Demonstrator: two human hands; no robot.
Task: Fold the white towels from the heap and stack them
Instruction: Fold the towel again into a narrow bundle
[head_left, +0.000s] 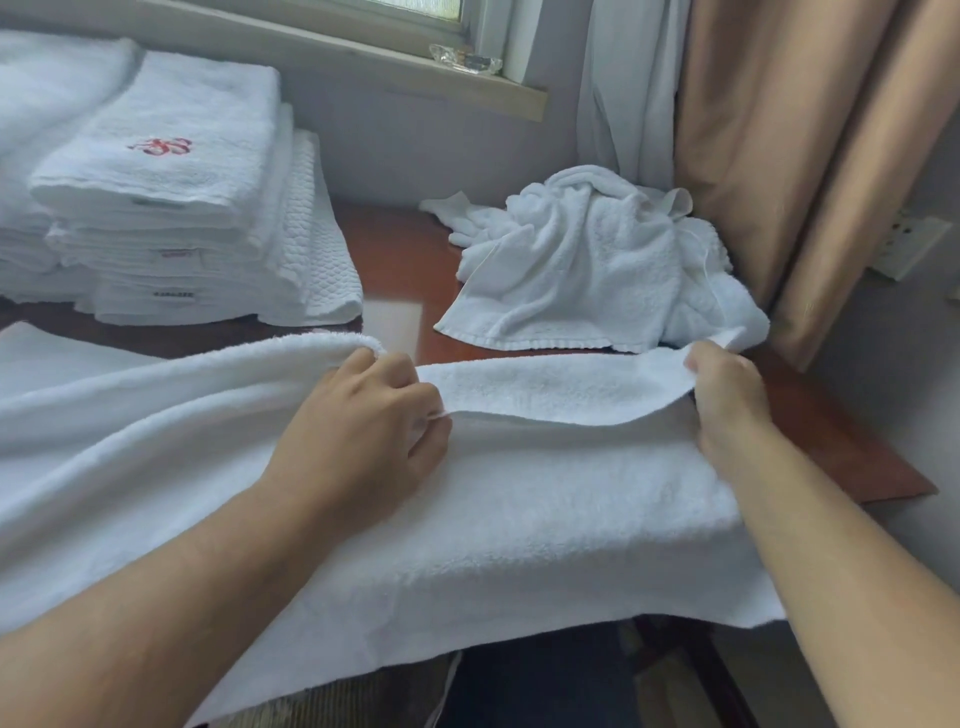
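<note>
We pinch the far hem of the towel with both hands, left hand mid-edge, right hand at its right corner. Its long axis runs along the desk's near edge, so the fold comes toward us.

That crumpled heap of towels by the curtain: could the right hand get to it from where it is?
Probably yes: the right hand sits just in front of the heap with nothing between, but it is gripping the towel.
</note>
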